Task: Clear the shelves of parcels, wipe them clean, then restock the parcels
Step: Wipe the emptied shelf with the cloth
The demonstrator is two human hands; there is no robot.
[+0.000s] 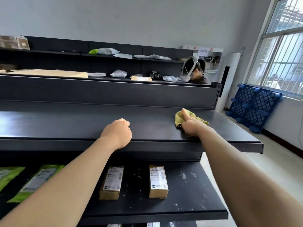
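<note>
The yellow-green cloth (180, 117) lies bunched on the dark upper shelf (65, 125), under the right hand (191, 126). That hand grips the cloth and presses it to the shelf; its index finger (185, 114) stretches straight out over the cloth while the other fingers are curled into the fabric. Some cloth shows past the fingertip and on both sides of the hand.

Well apart to the left of it, on the same shelf, the left hand (117, 133) is clenched in a fist. It holds nothing, and its wrist rests on the shelf's front edge. The shelf surface between the two hands is bare.

Below both hands is the lower shelf (188, 199). The left cardboard parcel (111, 182) lies beneath the left hand, and the right cardboard parcel (158, 181) lies below the gap between the hands. Both lie flat with their printed labels up, apart from each other. White specks (183, 176) are scattered on this shelf around them. Under the left forearm lie two green bags (37, 181), partly hidden by it.

Beyond the hands, behind the shelf's back panel, stands another shelving unit (57, 45) carrying grey mailer bags (107, 51) and flat cardboard packets (49, 73). Past the right hand, at that unit's far end, a person (195, 71) bends down. Farther to the right of the right hand, a blue plastic pallet (254, 107) leans against the wall under a barred window (282, 54).
</note>
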